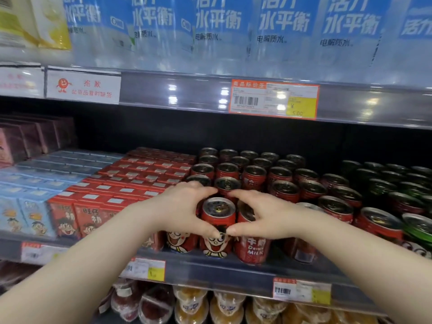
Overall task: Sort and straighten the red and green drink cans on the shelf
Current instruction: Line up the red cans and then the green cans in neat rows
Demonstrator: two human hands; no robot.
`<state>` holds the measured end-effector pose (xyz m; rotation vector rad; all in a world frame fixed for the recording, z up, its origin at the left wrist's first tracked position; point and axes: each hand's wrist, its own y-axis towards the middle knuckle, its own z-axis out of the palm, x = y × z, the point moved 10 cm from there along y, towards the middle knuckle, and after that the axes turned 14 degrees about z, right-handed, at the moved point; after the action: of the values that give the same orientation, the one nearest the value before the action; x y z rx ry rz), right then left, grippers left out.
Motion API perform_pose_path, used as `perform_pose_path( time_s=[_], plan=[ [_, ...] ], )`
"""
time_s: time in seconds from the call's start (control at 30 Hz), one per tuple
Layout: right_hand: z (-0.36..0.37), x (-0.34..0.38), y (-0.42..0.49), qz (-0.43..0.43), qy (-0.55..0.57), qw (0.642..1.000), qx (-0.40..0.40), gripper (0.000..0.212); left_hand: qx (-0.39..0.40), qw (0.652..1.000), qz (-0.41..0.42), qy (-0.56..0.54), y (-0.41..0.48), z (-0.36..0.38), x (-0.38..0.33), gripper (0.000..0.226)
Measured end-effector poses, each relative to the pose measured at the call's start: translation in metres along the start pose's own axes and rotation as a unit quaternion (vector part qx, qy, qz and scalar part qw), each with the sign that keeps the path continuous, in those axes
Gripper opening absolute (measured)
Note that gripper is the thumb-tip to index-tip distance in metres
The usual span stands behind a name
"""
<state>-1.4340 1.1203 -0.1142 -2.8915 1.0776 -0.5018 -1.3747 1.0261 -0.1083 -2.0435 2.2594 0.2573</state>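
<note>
Rows of red drink cans [253,177] fill the middle shelf, with green cans [418,226] to their right. A front red can [218,220] with a cartoon face stands upright at the shelf's front. My left hand [184,206] wraps its left side and my right hand [259,216] its right side, thumbs meeting on the can's front and fingers curling behind its top. A neighbouring red can [252,249] marked "Drink Milk" stands just right, partly under my right hand. Another red can [181,242] sits to the left, its top hidden by my left hand.
Red cartons [140,176] and blue cartons [35,206] fill the shelf's left part. The upper shelf's edge [273,101] with a price tag hangs above the cans. Large water bottles [219,31] stand on top. Fruit cups [191,305] sit on the shelf below.
</note>
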Motion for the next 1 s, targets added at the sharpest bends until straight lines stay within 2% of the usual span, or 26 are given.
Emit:
perform_pose_path(
  time_s=[0.07,0.13,0.2,0.33,0.47,0.57,0.73,0.77,0.83,0.9,0.97,1.0],
  plan=[
    [-0.007,-0.016,-0.004,0.029,-0.021,0.999,0.014,0.102,-0.02,0.999,0.02,0.017,0.009,0.002,-0.014,0.094],
    [-0.006,-0.028,-0.008,0.056,-0.087,0.994,0.023,0.108,-0.008,0.997,0.032,0.065,0.017,0.011,-0.022,0.09],
    [0.001,-0.028,-0.012,0.06,-0.122,0.99,0.024,0.108,0.015,0.994,0.029,0.101,0.02,0.019,-0.022,0.087],
    [0.004,-0.024,-0.012,0.039,-0.123,0.992,-0.013,0.107,0.015,0.995,0.026,0.098,0.02,0.019,-0.019,0.087],
    [0.002,-0.027,-0.015,0.009,-0.072,0.996,0.048,0.089,0.017,0.995,0.023,0.092,0.02,0.018,-0.02,0.087],
    [-0.006,-0.026,-0.014,-0.002,-0.025,0.998,0.059,0.072,0.016,0.996,0.021,0.087,0.02,0.017,-0.02,0.086],
    [-0.007,-0.02,-0.019,-0.013,-0.055,0.989,0.133,0.079,0.018,0.996,0.02,0.083,0.02,0.017,-0.02,0.086],
    [-0.009,-0.019,-0.02,-0.004,-0.065,0.991,0.12,0.08,0.018,0.996,0.018,0.083,0.02,0.017,-0.019,0.086],
    [-0.017,-0.017,-0.017,0.021,-0.11,0.993,0.035,0.082,0.015,0.996,0.016,0.084,0.02,0.017,-0.019,0.086],
    [-0.018,-0.007,-0.016,0.009,-0.133,0.991,-0.021,0.076,0.014,0.996,0.016,0.086,0.02,0.017,-0.019,0.086],
    [-0.011,-0.001,-0.016,-0.019,-0.114,0.993,0.026,0.068,0.013,0.996,0.016,0.084,0.02,0.017,-0.019,0.086],
    [-0.008,-0.002,-0.018,-0.028,-0.11,0.992,0.062,0.071,0.014,0.997,0.015,0.08,0.019,0.017,-0.019,0.086]
  ],
)
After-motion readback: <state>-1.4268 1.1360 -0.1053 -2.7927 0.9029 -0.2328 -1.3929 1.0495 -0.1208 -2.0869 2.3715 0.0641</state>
